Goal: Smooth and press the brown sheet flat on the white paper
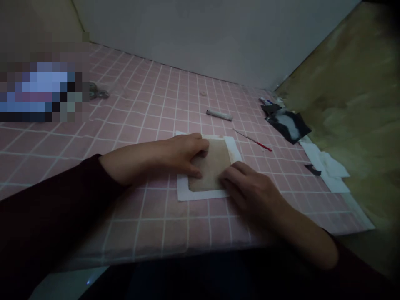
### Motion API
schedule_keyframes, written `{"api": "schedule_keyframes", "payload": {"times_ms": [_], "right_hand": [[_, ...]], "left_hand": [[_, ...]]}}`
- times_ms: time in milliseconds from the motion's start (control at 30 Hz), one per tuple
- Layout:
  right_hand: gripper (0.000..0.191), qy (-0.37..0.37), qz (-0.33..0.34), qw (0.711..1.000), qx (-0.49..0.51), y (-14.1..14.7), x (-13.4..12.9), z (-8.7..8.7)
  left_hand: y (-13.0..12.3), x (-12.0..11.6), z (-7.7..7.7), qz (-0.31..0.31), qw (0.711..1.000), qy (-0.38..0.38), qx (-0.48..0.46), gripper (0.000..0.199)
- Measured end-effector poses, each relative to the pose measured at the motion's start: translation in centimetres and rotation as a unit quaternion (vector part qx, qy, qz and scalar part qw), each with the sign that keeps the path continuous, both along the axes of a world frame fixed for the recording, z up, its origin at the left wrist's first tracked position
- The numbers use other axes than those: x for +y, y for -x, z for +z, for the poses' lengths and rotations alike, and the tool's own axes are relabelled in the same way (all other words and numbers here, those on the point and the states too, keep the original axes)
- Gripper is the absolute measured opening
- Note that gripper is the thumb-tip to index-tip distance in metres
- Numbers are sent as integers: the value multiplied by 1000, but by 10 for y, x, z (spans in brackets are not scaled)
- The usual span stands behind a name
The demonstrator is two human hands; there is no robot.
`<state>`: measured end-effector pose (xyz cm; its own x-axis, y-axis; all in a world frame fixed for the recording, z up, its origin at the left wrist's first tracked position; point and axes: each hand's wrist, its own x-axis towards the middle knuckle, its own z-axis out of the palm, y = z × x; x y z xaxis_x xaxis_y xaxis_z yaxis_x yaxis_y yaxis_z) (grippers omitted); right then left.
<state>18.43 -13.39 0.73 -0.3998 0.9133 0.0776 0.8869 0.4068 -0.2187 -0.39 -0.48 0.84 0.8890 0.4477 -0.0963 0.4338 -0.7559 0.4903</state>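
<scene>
A tan, roughly square sheet (213, 162) lies on a larger piece of white paper (184, 195) in front of me. My left hand (184, 154) rests on the tan sheet's left side, thumb apart from the curled fingers. At the sheet's lower right, my right hand (250, 183) has its fingers pressed together on the edge, and the fingertips are partly hidden. Beyond the right hand lies a thin tool with a red handle (264, 146). A short grey cylinder (219, 115) lies farther back.
A pink checked cloth (150, 121) covers the table. On the right are a black packet (292, 125), white paper scraps (331, 164) and a small dark scrap (313, 169). A small round object (203, 93) lies near the back wall. Pixelation hides the far left.
</scene>
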Motion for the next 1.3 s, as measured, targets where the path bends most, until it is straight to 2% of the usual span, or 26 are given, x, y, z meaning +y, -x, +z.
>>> {"api": "schedule_keyframes", "payload": {"times_ms": [67,233,467,667,833,1033,1200,1300], "right_hand": [[12,3,-19,1000,-10,-3,2,2],[12,8,48,998,37,12,6,1],[11,7,-36,999,3,-3,0,2],[18,12,64,997,48,15,2,-1],[15,15,-24,1000,-6,2,1,5],[16,7,70,997,41,16,2,0],[14,15,-21,1000,-5,-2,-2,3],[16,11,-5,1000,-4,1,0,1]], "left_hand": [[0,-1,1,4,1000,0,4,39],[0,-2,2,7,1000,-12,9,38],[2,1,-2,-4,1000,10,-11,40],[1,0,-2,8,1000,-10,3,40],[1,1,-1,-5,1000,4,-2,42],[1,-1,0,10,1000,-10,2,39],[2,2,-4,-5,1000,11,-11,41],[2,2,-4,-9,1000,7,-10,41]]}}
